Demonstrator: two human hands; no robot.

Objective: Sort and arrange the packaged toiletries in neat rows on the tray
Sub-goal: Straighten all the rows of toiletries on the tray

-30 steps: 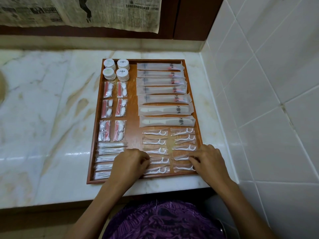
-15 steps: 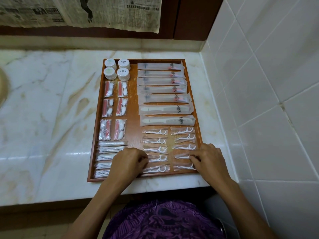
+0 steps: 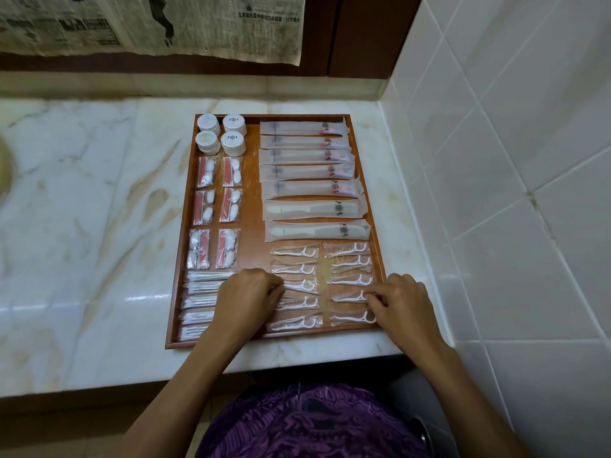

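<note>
1. The floss-pick packets point(image 3: 319, 285) lie in 2 columns of 5 at the tray's point(image 3: 254, 150) near-right corner; the rest of the tray is already in rows, so I judge the task nearly done.
2. My left hand point(image 3: 246, 300) rests knuckles-up at the left ends of the left column, fingers curled onto a middle packet point(image 3: 299, 285); I cannot tell whether they pinch it or only press.
3. My right hand point(image 3: 401, 304) sits at the tray's near-right corner, fingertips point(image 3: 372, 297) bent and nipping the right end of the 4th packet point(image 3: 348, 296) of the right column.
4. To do this well, I should nudge each packet lightly sideways, keeping edges parallel and gaps even, without disturbing neighbours.
5. Beyond these: comb sleeves point(image 3: 317, 229), toothbrush sleeves point(image 3: 305, 157), cotton-bud packets point(image 3: 198, 300), and round tins point(image 3: 221, 133) at the far-left corner.
6. The tray rests on the marble table point(image 3: 82, 209).
</note>
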